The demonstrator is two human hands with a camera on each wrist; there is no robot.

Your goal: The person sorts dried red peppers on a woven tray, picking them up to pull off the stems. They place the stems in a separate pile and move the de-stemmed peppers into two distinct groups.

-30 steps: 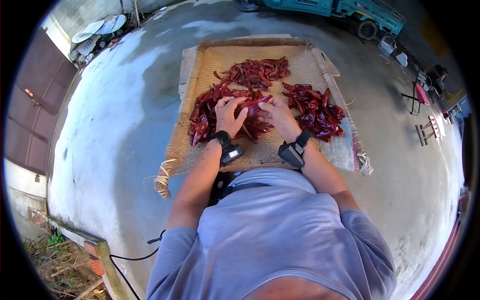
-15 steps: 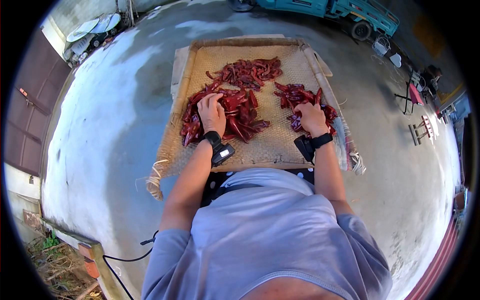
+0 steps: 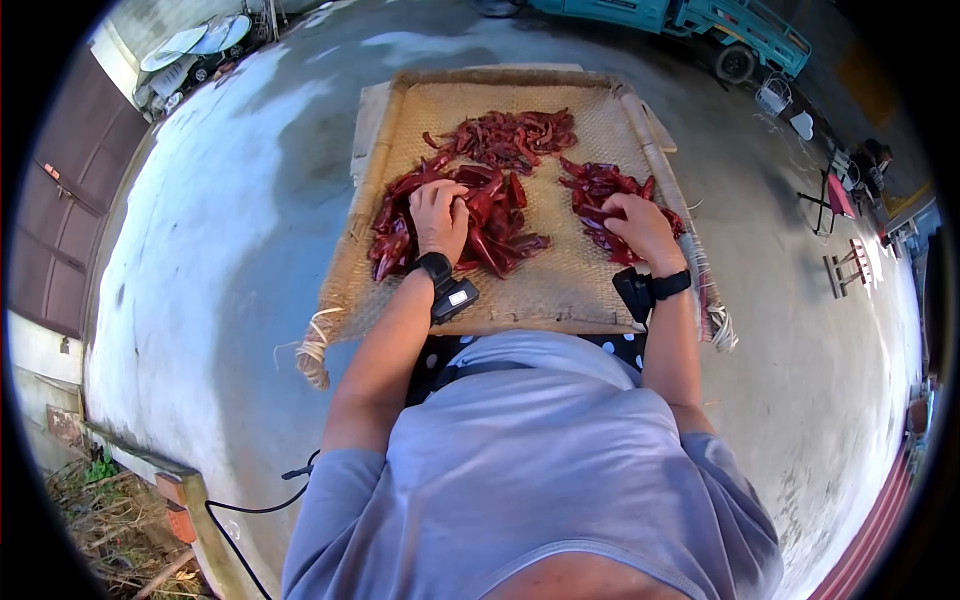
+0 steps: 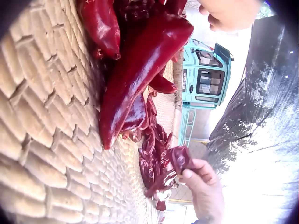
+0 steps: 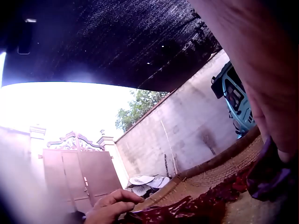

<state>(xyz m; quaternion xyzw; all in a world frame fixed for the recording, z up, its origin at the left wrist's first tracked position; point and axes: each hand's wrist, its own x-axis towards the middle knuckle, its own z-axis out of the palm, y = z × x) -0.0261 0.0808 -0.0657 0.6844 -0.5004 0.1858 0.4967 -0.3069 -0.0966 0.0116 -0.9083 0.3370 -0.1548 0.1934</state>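
Note:
Three piles of red chili peppers lie on a woven bamboo tray: a left pile of plump glossy ones, a right pile, and a back pile of thin shrivelled ones. My left hand rests over the left pile, its fingers loosely bent; part of it shows at the top of the left wrist view. Over the right pile is my right hand. In the left wrist view its thumb and fingers pinch a dark red chili pepper, which also shows in the right wrist view.
The tray has a raised rim, with bound corners near my body. Past it, a teal three-wheeled truck is parked on the concrete yard. To the right stand a small stool and a pink-seated chair.
My right hand has left the left pile, where both hands were on a pepper, and moved right to the right pile. My left hand has stayed over the left pile.

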